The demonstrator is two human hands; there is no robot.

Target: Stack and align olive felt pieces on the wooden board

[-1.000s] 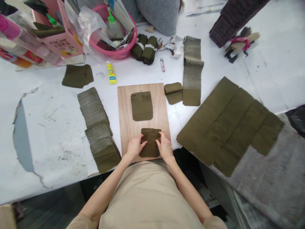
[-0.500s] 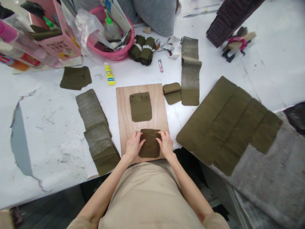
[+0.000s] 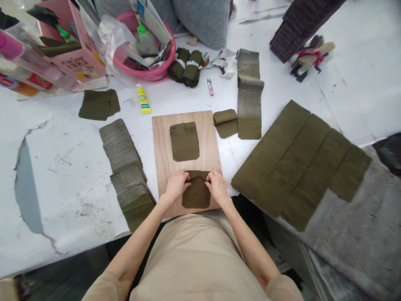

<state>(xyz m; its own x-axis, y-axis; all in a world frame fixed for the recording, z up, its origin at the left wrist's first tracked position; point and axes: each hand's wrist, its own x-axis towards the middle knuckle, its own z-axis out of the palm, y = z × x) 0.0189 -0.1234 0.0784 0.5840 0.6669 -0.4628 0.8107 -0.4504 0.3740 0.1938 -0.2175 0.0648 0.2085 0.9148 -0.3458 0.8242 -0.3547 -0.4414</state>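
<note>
An olive-green fabric piece lies on the near part of a wooden board. My left hand pinches its upper left edge, and my right hand pinches the upper right edge. Between the hands the top strip of the cloth is bunched in a slight fold. Farther up the board a second olive fabric piece lies flat, with rounded corners. Just right of the board is a folded olive piece.
Overlapping fabric pieces lie left of the board; large olive panels lie to the right. Behind are a yellow tube, thread snips, rolled fabric bundles, a pink basket and a long fabric strip.
Both hands have closed their fingers from a looser hold into pinches at the cloth's top corners. The cloth's upper edge is now gathered into a fold.
</note>
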